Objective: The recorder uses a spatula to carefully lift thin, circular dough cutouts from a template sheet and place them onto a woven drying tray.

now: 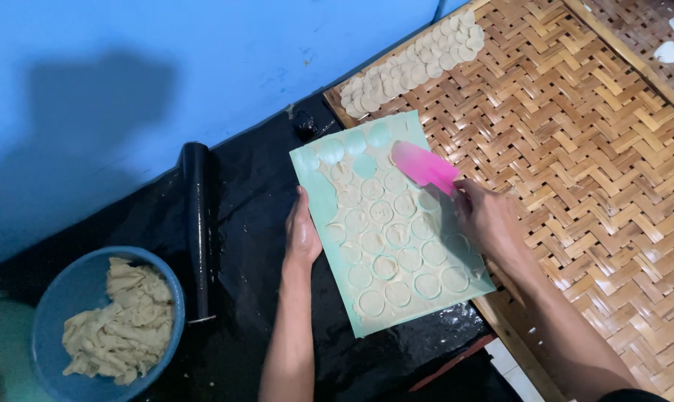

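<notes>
On the black-covered worktop [248, 223], partly overlapping a woven bamboo mat [575, 171], a pale green board [311, 175] is laid with its long axis running away from the person. It is covered by a thin dough sheet [393, 246] scored into circles. The board's left edge is pressed by the left hand [302, 234], its grip flat, nothing grasped. A pink scraper [425, 167] is pinched closed in the right hand [489, 219], above the far circles.

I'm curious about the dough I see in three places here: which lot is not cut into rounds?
The dough in the blue bowl at lower left: a ragged heap of scraps. The green board and the woven mat both carry neat cut rounds.
</notes>
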